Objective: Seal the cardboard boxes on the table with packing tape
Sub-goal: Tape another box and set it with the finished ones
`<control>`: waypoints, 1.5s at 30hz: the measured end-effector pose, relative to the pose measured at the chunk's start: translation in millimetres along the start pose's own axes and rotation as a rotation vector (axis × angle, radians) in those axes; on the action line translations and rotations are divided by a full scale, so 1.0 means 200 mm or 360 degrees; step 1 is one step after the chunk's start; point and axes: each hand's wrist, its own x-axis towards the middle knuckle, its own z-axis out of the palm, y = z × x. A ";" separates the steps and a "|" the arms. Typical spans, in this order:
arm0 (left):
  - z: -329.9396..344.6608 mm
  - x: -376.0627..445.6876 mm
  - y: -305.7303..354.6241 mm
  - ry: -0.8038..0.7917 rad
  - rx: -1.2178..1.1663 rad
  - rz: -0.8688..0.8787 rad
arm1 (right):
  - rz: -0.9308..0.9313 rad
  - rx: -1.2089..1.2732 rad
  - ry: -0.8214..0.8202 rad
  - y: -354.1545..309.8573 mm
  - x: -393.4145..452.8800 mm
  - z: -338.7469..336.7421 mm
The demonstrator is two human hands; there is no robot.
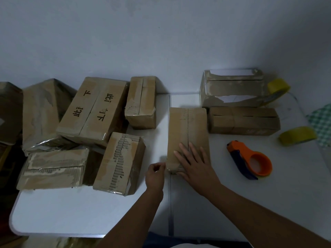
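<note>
A white table (71, 212) stands against a pale wall in dim light, its near edge at 6 o'clock. Closest in, the left hand (155, 176) has its fingers curled, pinching at the near left corner of a narrow brown cardboard box (188, 129) that lies lengthwise in the middle of the table; what it pinches is too small to make out. The right hand (195, 161) lies flat, fingers straight and spread, pressing on the near end of that box's top, over the centre seam.

At 3 o'clock from the hands an orange and blue tape dispenser (250, 158) rests on the table, apart from the box. Further out at 2 o'clock a yellowish roll of packing tape (297, 135) lies beside a green checked cloth (322, 126).

At 9 o'clock a worn cardboard box with torn, ribbed facing (120, 161) leans near another flat, scuffed box (53, 167). Behind them sits a large box with black handwritten characters (95, 108) and a small taped box (141, 102).

At 1 o'clock a low brown box (243, 120) lies just beside the central one, and behind it a torn box showing white inside (232, 88), with a second yellow tape roll (277, 88) touching its right end.
</note>
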 end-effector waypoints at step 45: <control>0.15 -0.02 0.27 -0.0466 0.2189 0.1263 | 0.0915 0.1973 0.0091 0.09 -0.25 -0.26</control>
